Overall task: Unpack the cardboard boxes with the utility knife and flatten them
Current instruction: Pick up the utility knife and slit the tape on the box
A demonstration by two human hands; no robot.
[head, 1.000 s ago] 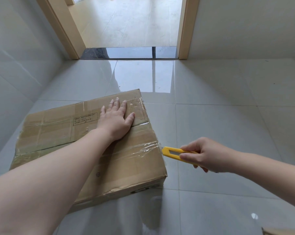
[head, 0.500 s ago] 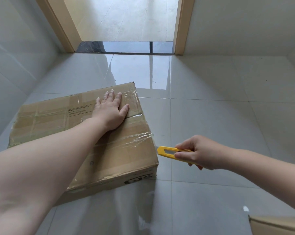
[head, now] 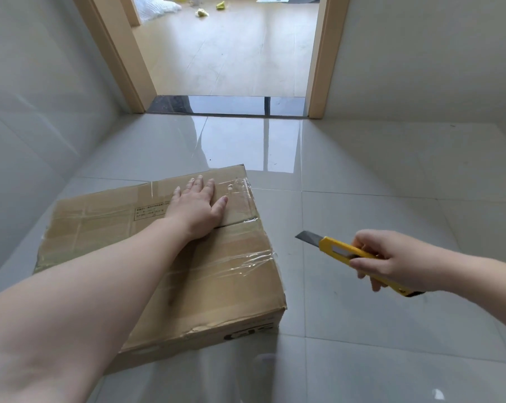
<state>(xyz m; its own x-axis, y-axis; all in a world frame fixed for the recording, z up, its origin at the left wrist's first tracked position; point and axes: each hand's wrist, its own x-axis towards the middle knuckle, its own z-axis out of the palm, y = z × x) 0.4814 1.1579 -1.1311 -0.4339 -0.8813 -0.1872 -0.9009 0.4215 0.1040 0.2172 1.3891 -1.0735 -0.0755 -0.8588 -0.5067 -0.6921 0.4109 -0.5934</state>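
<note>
A flat brown cardboard box (head: 222, 274), sealed with clear tape, lies on the grey tiled floor. My left hand (head: 198, 206) presses flat on its top near the far right corner, fingers straight, just beyond the centre seam. My right hand (head: 391, 260) grips a yellow utility knife (head: 341, 251) in the air to the right of the box, clear of it. The steel blade is extended and points left toward the box's right side.
Grey tiled walls (head: 28, 117) close in on the left and at the back right. A doorway with beige frames (head: 323, 56) opens straight ahead onto a lighter floor with small scattered items. Open floor tiles (head: 391, 359) spread to the right of the box.
My right hand pulled the knife away from the box's right edge to the right, and the blade now shows extended. The view tilted up. My left hand stays pressed on the box.
</note>
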